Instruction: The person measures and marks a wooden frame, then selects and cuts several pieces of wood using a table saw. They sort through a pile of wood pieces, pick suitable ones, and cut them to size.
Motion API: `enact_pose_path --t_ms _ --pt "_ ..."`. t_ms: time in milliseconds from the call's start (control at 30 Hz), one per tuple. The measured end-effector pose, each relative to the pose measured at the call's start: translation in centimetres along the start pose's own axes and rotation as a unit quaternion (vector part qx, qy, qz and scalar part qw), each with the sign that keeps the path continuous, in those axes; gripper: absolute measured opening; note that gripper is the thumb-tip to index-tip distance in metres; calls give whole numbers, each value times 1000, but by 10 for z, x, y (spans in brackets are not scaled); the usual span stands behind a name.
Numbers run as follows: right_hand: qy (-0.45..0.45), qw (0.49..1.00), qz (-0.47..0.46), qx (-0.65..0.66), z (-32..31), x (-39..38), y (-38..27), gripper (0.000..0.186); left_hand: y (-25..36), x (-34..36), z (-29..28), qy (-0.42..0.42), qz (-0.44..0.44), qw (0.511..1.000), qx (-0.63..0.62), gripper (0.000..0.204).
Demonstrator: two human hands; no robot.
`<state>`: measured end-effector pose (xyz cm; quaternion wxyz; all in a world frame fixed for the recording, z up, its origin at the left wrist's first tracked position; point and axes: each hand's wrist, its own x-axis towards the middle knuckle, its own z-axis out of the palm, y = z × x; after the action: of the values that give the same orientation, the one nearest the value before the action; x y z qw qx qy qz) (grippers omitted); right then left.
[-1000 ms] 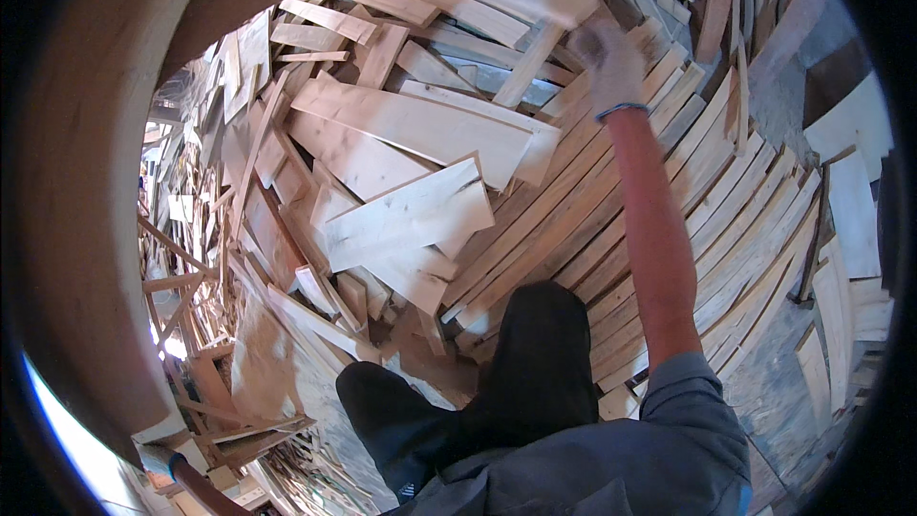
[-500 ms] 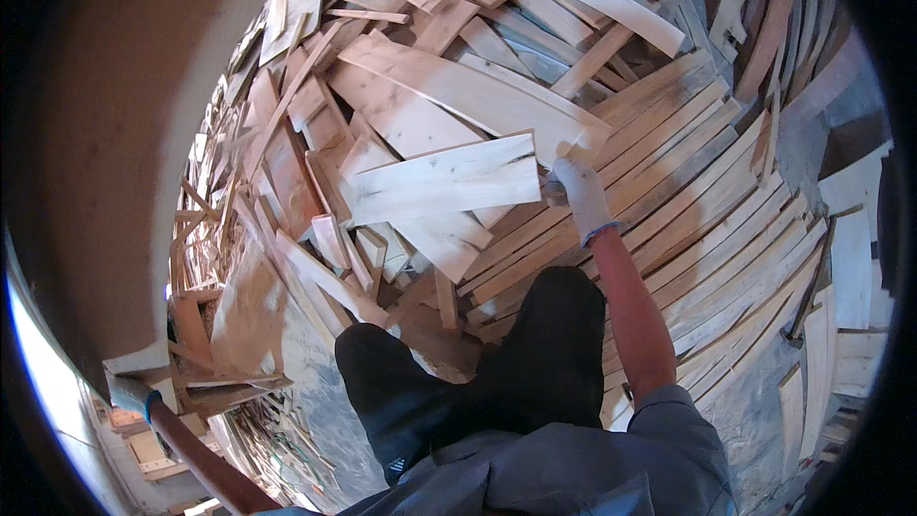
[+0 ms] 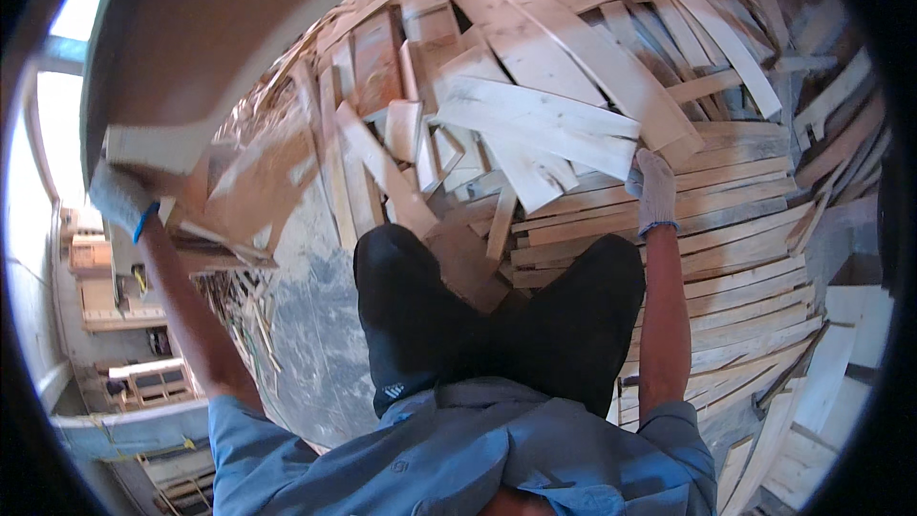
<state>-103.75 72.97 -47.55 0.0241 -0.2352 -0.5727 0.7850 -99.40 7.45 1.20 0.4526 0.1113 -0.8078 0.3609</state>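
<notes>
My left hand (image 3: 118,197), in a pale knit glove with a blue cuff, grips the lower edge of a large, shaded wooden piece (image 3: 177,48) that rises along the upper left. My right hand (image 3: 654,186), gloved the same way, has its fingers closed at the right end of a pale, split board (image 3: 540,115). This board lies on a jumbled pile of planks (image 3: 506,19), above and in front of my knees.
Rows of narrow slats (image 3: 726,315) run under and beside my right arm. A grey, dusty floor (image 3: 315,334) shows left of my legs, with thin scraps behind. Loose boards (image 3: 826,392) lie at the far right. Wooden crates (image 3: 134,392) stand at the far left.
My right hand has come down from high among the planks to the pale board's end. The view has swung, and my left hand and the large wooden piece now appear higher.
</notes>
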Motion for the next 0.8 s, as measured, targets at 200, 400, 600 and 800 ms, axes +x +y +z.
enact_pose_path --t_ms 200,400,600,800 --pt "-20 996 82 -18 4 -29 22 31 33 11 -10 14 23 995 95 17" --pt "-88 992 88 -12 35 -54 37 33 42 7 0 74 -22 996 47 19" --pt "-119 988 54 78 71 -89 -28 29 81 -1 28 222 -3 974 -44 20" --pt "-203 949 240 24 134 -118 26 37 72 -5 14 180 14 979 -91 15"
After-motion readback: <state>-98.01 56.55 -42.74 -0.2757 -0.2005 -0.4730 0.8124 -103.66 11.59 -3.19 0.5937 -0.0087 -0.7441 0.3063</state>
